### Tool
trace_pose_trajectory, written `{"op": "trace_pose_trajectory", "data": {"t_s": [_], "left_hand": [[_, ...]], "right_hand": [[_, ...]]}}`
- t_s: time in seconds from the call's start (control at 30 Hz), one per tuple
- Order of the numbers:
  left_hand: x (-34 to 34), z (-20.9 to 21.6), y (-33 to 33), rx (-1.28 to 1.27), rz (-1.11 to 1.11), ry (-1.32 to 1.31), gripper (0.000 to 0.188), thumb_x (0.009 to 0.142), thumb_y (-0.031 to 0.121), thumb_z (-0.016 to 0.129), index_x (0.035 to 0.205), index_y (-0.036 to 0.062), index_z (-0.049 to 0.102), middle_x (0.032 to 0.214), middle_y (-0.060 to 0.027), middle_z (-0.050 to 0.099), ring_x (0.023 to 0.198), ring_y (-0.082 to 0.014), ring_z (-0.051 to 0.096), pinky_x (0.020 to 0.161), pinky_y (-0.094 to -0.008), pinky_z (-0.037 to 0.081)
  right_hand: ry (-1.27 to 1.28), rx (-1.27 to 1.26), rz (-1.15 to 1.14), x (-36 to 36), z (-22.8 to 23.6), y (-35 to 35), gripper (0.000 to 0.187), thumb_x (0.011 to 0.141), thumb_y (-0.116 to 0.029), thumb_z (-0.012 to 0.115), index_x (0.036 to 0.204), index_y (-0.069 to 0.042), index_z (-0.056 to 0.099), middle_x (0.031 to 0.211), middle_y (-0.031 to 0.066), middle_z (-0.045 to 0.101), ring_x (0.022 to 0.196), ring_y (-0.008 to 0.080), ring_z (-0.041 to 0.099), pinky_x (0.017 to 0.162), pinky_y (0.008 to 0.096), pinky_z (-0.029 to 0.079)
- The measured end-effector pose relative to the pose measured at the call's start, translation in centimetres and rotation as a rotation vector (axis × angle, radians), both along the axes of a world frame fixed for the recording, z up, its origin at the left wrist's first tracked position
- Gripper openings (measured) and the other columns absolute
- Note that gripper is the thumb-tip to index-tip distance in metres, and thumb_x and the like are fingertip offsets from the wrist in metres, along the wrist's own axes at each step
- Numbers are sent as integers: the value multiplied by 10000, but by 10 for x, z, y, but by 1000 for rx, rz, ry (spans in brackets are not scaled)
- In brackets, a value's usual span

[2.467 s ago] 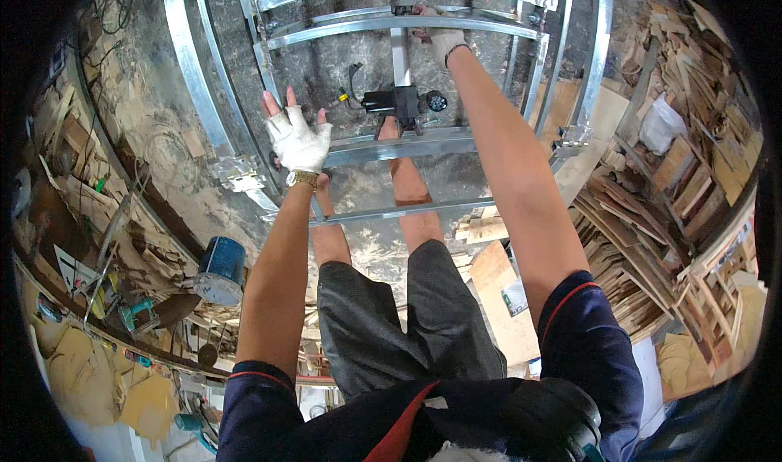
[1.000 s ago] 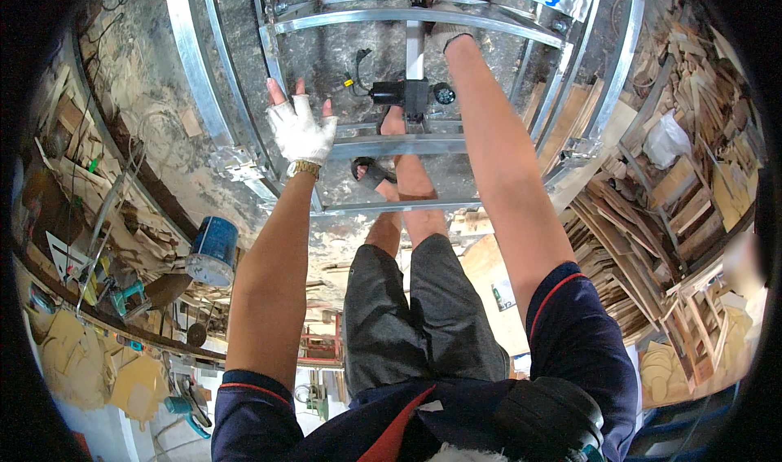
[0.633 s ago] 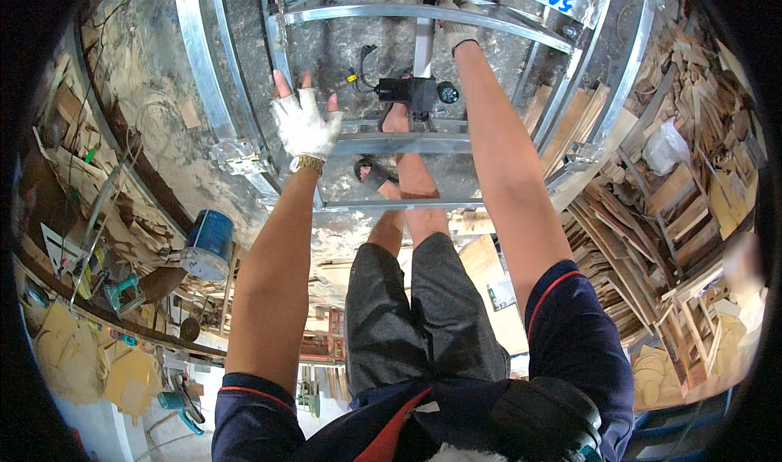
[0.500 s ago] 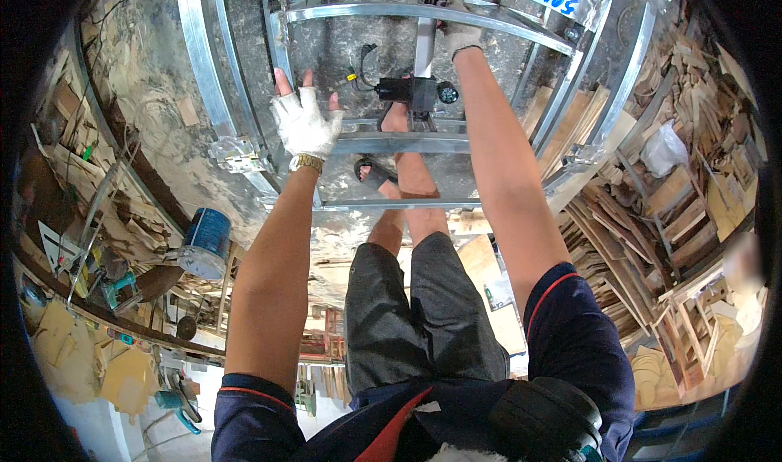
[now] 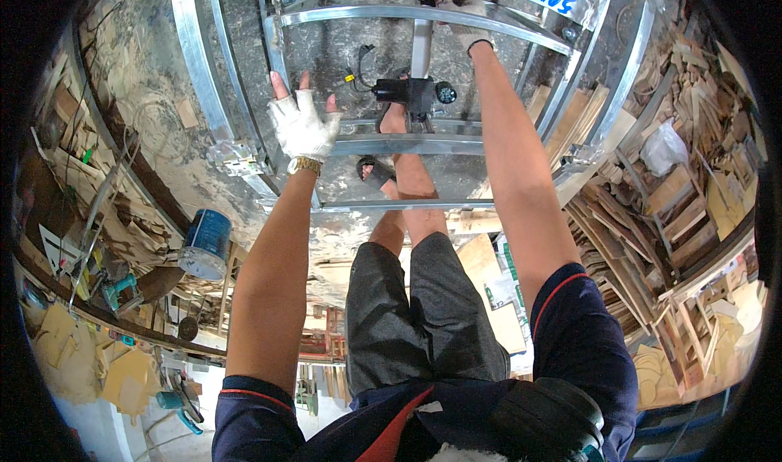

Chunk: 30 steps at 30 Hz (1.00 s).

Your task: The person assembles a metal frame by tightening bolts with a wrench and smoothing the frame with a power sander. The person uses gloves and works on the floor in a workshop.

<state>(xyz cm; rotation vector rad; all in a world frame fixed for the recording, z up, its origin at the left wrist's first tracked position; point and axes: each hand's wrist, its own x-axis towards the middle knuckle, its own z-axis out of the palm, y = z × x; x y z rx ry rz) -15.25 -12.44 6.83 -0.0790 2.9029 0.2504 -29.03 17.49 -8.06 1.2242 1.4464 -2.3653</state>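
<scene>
Fingers (image 5: 305, 81) of the white-gloved left hand (image 5: 303, 128) are spread wide over one side of a silver metal frame (image 5: 366, 144); whether they touch it is unclear. Those of the right hand (image 5: 466, 24), also gloved, are near the upper end of a silver column (image 5: 421, 48), partly hidden behind a crossbar (image 5: 391, 11); their grip cannot be told. Below the right fingers, and rightward of the left ones, a black motor (image 5: 393, 91) sits at the column's lower end. Between it and the left fingers is a yellow tag (image 5: 350, 78).
</scene>
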Motion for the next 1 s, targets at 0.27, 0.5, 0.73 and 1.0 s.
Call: {"op": "trace_pose_trajectory", "data": {"t_s": [0.27,0.5,0.73,1.0], "left_hand": [[0,-2,-1,5,-12,8,644,852,390,723,1416,135,542,1621,-293,182,1266,-499,470,1008,-560,439],[1,0,-3,-9,-22,-13,647,856,397,731,1410,121,543,1619,-297,181,1279,-514,465,1006,-572,439],[0,-1,-2,32,-14,23,662,845,402,728,1432,173,526,1627,-274,179,1223,-521,486,1013,-578,434],[0,0,-2,9,-21,-9,644,845,412,724,1403,144,548,1619,-293,181,1245,-515,481,996,-574,448]], "right_hand": [[-12,5,-18,8,-2,-7,305,974,-159,550,1229,5,585,1156,160,683,966,273,662,849,415,547],[11,-13,35,-21,21,26,317,966,-153,564,1238,8,585,1165,159,687,976,271,670,855,407,552],[-29,-53,196,-33,33,39,330,957,-146,577,1247,12,585,1173,157,690,985,270,678,861,399,558],[-136,-80,284,3,23,2,346,947,-139,593,1257,16,586,1183,156,695,996,268,687,867,389,563]]}}
